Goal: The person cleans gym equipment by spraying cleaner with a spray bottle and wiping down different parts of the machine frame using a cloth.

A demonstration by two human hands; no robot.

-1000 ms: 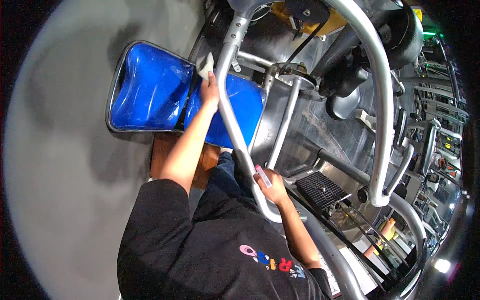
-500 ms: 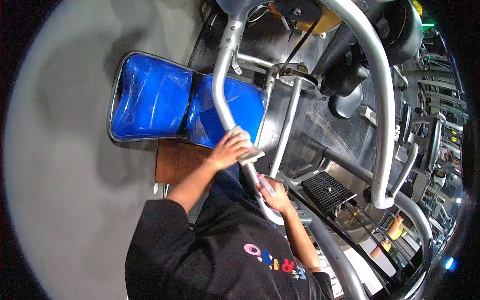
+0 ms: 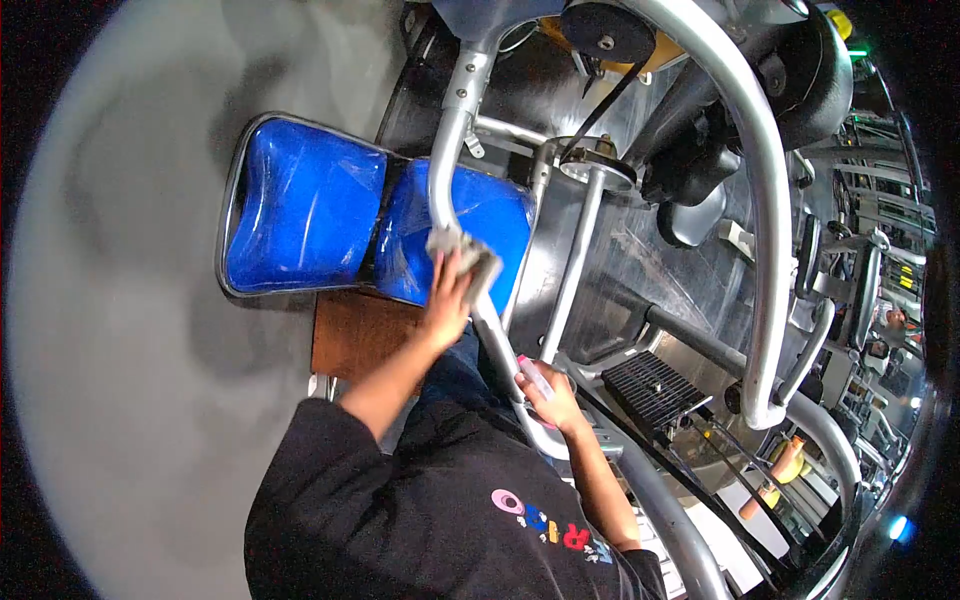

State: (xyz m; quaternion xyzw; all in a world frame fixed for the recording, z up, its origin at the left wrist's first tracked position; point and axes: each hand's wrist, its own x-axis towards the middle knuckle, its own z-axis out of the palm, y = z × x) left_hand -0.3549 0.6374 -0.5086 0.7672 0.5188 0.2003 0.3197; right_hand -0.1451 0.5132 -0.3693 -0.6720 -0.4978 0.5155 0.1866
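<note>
My left hand (image 3: 447, 305) presses a greyish cloth (image 3: 478, 264) against a curved silver metal tube (image 3: 490, 335) of a gym machine. Its fingers lie over the cloth, which wraps partly round the bar. Lower along the same tube, my right hand (image 3: 553, 398) is closed round a small white and pink bottle (image 3: 536, 379); most of the bottle is hidden by the fingers. Just beyond the tube are a blue seat pad (image 3: 410, 235) and a blue backrest (image 3: 308, 205), both under creased clear plastic.
A brown board (image 3: 355, 335) lies below the blue pads. On the right, a thick silver frame tube (image 3: 765, 230) arches past black pads (image 3: 695, 210). A black ribbed plate (image 3: 655, 392) sits right of my right hand. More gym machines stand farther back.
My left hand has slid the cloth up along the tube, away from my right hand. My right hand stays nearly in place with the bottle. The view has shifted slightly.
</note>
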